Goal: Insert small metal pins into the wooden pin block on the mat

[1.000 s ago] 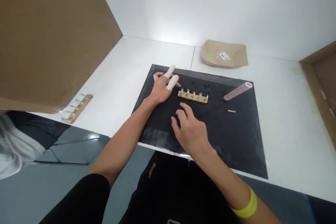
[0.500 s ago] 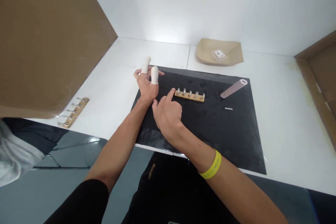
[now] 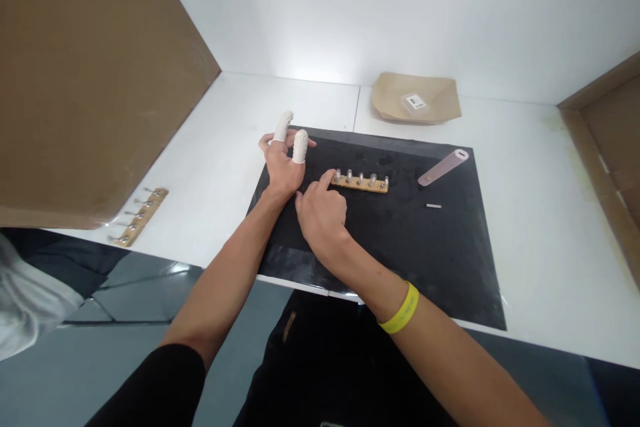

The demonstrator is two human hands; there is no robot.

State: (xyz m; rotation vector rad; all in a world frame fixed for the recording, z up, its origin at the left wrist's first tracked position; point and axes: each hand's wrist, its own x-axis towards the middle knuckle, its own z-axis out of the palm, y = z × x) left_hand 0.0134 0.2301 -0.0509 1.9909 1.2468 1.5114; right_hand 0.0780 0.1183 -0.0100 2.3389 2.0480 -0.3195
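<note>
My left hand (image 3: 285,167) is raised over the left part of the black mat, fingers apart, nothing in it. White finger cots (image 3: 300,146) cover two of its digits. My right hand (image 3: 323,213) reaches over from the right, its index finger stretched to the left end of a small wooden hook rack (image 3: 367,185). Its other fingers are curled, and its thumb stands apart, close to the left wrist. Several metal hooks stand up along the rack, which lies flat on the black mat (image 3: 400,253). The fingertip hides the rack's left end.
On the mat's right lie a pink bar-shaped device (image 3: 443,168) and a small metal pin (image 3: 433,206). Behind the mat sits a paper tray (image 3: 440,100) with a labelled clear packet (image 3: 415,103). A second hook rack (image 3: 143,217) lies at left beside a brown board (image 3: 100,80).
My left hand has shifted slightly to the right, and my right thumb has drawn in a little. The rack stays under my right index finger, and the view has moved very slightly.
</note>
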